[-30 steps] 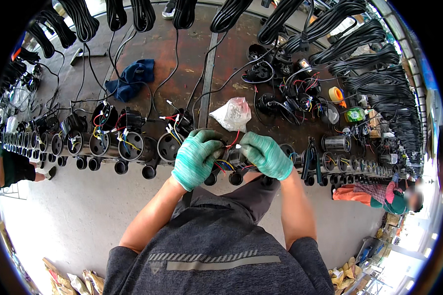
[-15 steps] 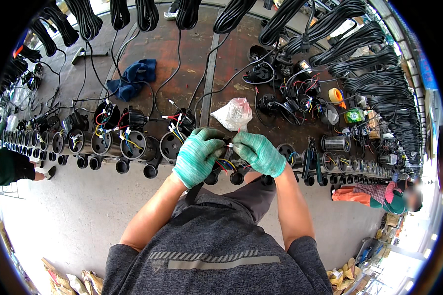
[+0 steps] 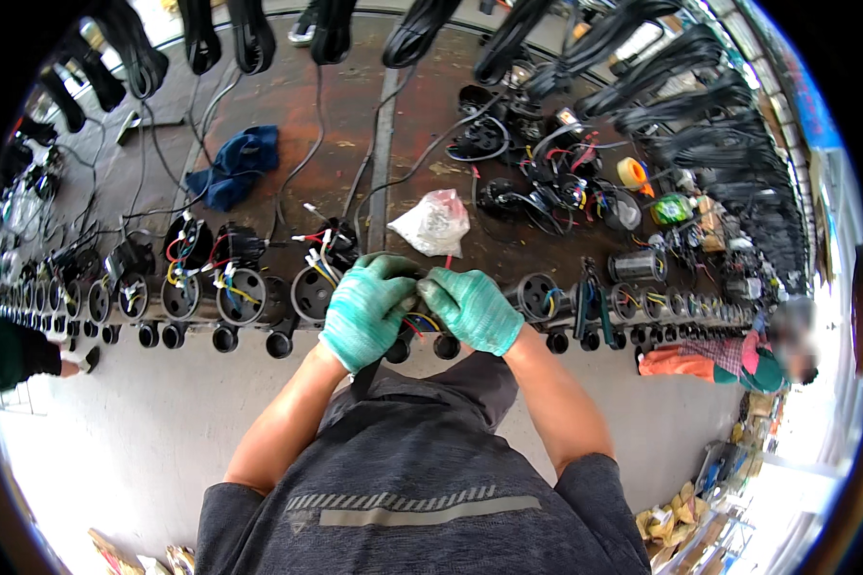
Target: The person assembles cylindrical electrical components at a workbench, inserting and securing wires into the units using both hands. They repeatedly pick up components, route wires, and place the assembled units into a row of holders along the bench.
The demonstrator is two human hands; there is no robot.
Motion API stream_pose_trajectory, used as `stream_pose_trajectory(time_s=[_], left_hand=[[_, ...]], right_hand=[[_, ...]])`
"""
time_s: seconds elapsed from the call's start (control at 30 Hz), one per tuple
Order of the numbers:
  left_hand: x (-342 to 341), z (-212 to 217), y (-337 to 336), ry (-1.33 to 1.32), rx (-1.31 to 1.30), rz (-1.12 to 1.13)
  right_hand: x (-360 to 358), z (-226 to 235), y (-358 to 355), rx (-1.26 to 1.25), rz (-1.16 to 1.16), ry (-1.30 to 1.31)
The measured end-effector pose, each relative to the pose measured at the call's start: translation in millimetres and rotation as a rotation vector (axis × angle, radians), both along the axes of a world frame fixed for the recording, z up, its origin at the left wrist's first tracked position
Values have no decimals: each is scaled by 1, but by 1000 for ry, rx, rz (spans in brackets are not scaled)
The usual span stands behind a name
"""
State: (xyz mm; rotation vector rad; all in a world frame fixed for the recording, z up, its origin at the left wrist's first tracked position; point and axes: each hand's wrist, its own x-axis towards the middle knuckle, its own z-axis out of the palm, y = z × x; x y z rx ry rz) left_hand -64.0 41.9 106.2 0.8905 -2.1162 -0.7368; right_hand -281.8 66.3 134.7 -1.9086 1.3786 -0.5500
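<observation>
The workbench (image 3: 355, 125) is filling the upper half of the frame, with a row of round black motor housings (image 3: 240, 297) running across mid-frame along its near edge. At centre, the left hand (image 3: 364, 309) and right hand (image 3: 472, 309), both in green gloves, are closing together over one housing (image 3: 415, 331), mostly hidden beneath them. Coloured wires (image 3: 418, 324) are showing between the hands, equally near to both. A clear plastic bag (image 3: 433, 222) is lying just above.
</observation>
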Motion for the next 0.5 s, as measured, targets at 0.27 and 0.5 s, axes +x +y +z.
stream_pose_trajectory(time_s=[0.27, 0.5], left_hand=[[-2, -4, 0, 8, -16, 14], [-2, -8, -2, 56, -23, 3]], right_hand=[[-123, 17, 47, -248, -664, 567], [-226, -47, 86, 238, -821, 819]])
